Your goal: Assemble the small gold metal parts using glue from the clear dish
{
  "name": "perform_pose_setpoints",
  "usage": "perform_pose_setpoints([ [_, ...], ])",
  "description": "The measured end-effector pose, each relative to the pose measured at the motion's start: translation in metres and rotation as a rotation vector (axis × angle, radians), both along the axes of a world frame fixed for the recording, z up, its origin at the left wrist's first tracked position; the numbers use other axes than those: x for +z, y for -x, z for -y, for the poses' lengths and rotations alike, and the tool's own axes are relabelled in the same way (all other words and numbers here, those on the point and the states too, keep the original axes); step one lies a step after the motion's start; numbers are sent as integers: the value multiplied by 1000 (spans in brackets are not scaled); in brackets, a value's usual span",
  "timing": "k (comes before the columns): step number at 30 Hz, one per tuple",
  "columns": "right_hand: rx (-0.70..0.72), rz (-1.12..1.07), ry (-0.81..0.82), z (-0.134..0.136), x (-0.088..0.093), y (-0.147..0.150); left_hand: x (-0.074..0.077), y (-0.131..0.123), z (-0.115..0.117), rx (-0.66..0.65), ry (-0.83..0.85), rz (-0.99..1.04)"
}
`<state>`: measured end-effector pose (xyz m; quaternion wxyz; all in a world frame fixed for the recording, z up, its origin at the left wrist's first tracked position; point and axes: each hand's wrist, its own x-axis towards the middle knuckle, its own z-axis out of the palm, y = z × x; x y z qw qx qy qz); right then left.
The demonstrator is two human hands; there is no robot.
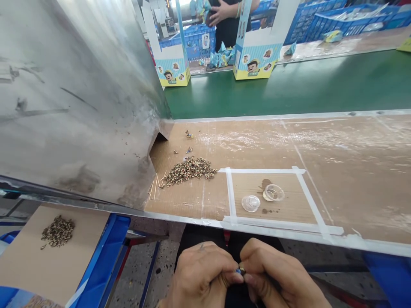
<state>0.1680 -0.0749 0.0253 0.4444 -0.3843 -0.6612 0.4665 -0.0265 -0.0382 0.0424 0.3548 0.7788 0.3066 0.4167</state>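
Fingertips meet in front of my lap, where my left hand (205,273) pinches a tiny blue piece (238,270). Against it, my right hand (278,273) grips a small gold-and-dark piece (242,271); whether the two are joined I cannot tell. Beyond my hands, a heap of small gold-and-dark pieces (191,170) lies on the cardboard-covered bench (257,141). A few loose bits, some with blue on them (189,150), are scattered behind the heap. Thin wooden sticks (155,189) lie at its left end. Two small clear plastic cups (251,203) sit inside a white tape outline.
A metal housing (80,98) rises at the left. Lower left, a second heap (58,231) rests on cardboard over a blue crate (99,256). A green conveyor belt (305,85) runs behind the bench, carrying printed boxes (255,60). Across it, a person's hand (220,12) holds a packet.
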Motion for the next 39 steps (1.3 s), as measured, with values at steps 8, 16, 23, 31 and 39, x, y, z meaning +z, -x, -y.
perform_pose_setpoints([
  [8,38,2,65,0,-4,1,0,4,1,-15,-107,-85],
  [16,63,-18,105,-2,-4,1,-7,2,2,-3,-176,-83],
  [23,78,-29,108,0,-14,-2,-1,3,1,-38,-161,-144],
  [31,27,-43,70,-2,-5,-1,3,6,-6,-138,-83,-131],
  [39,35,-33,77,-1,-7,-2,6,10,-12,-180,-110,-185],
])
